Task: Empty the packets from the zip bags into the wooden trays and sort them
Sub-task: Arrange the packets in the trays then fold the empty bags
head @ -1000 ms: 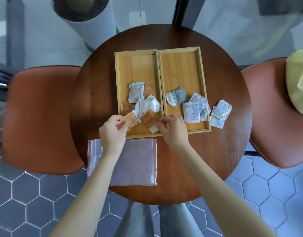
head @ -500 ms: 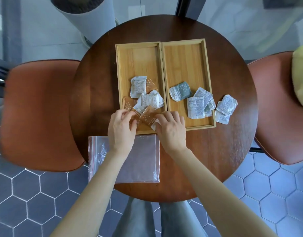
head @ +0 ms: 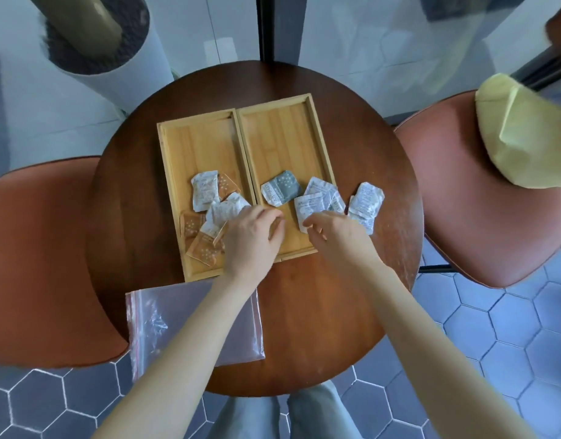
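Observation:
Two wooden trays stand side by side on the round table. The left tray (head: 190,144) holds white packets (head: 204,191) and orange packets (head: 204,248). In the right tray (head: 282,134) lie a grey-green packet (head: 280,191) and white packets (head: 309,204); more white packets (head: 366,201) lie on the table just right of it. My left hand (head: 250,239) is palm down across the divider between the trays, fingertips in the right tray, with a tilted orange packet (head: 220,236) at its thumb side. My right hand (head: 334,234) pinches the near edge of the white packet in the right tray.
An empty clear zip bag (head: 152,315) lies at the table's (head: 320,312) front left, partly over the edge. Orange chairs flank the table on the left (head: 41,248) and right (head: 494,201); a yellow cloth (head: 526,131) lies on the right chair. A white planter (head: 114,68) stands behind.
Both hands have left the orange packets at the near end of the left tray and moved right. The left hand now spans the divider; the right hand has reached the white packet.

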